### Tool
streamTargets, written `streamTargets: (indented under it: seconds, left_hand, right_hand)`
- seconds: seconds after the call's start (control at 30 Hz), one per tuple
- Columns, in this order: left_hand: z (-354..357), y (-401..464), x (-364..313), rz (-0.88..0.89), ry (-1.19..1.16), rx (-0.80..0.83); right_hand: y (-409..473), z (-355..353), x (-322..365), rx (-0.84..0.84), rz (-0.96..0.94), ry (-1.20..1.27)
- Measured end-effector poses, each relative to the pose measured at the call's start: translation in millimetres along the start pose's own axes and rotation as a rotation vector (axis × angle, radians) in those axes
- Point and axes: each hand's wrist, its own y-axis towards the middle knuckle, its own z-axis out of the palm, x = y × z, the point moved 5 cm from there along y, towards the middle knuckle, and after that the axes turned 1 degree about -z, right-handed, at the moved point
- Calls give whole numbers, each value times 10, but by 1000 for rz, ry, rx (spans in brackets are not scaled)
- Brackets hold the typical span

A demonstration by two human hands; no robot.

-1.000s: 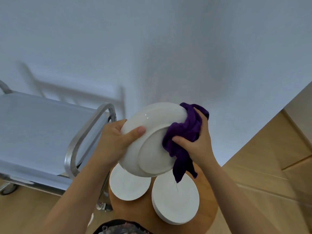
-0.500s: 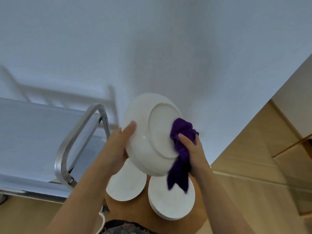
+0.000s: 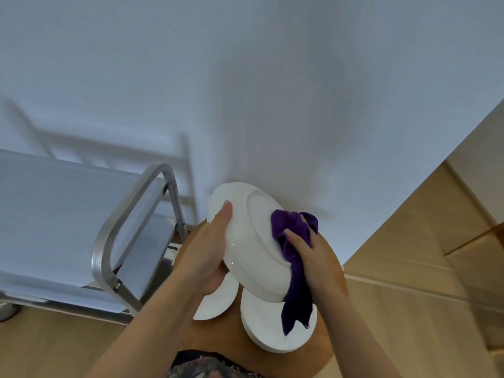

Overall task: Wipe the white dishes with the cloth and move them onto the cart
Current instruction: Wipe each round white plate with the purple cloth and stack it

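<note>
**Wiping the underside of the raised plate**

Holding the white plate (image 3: 246, 241) tilted above the round desk (image 3: 331, 271), we are gripping its rim with the left hand (image 3: 207, 249). Our right hand (image 3: 308, 249), clutching the purple cloth (image 3: 293, 257), is sliding lower across the underside than a moment ago. Two white dishes (image 3: 268, 323) are waiting below; the cart (image 3: 103, 246) beside us is carrying none.

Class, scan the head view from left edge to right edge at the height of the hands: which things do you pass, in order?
cart → left hand → held white plate → purple cloth → right hand → wooden floor
</note>
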Motion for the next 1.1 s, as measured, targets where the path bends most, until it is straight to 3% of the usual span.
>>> streamTargets:
  seconds: [0.17, 0.33, 0.57, 0.63, 0.77, 0.83, 1.03, 1.1]
  left_hand:
    - [233, -96, 184, 198, 231, -82]
    - [332, -168, 248, 359, 637, -30]
    - [427, -329, 328, 446, 1070, 139]
    - [428, -300, 299, 449, 1034, 131]
    - [332, -180, 98, 415, 612, 8]
    - [287, -136, 68, 395, 535, -25]
    - [-73, 54, 113, 154, 300, -216]
    - [-149, 46, 111, 169, 280, -205]
  right_hand:
    - [-127, 234, -90, -85, 75, 129]
    - [-168, 355, -104, -32, 204, 201]
    - [-28, 180, 332, -19, 164, 290]
    - [30, 231, 433, 12, 123, 229]
    - [-95, 443, 541, 134, -189, 34]
    - [-160, 504, 501, 146, -284, -54]
    - [-384, 463, 197, 83, -448, -411]
    - [-363, 368, 67, 73, -404, -473]
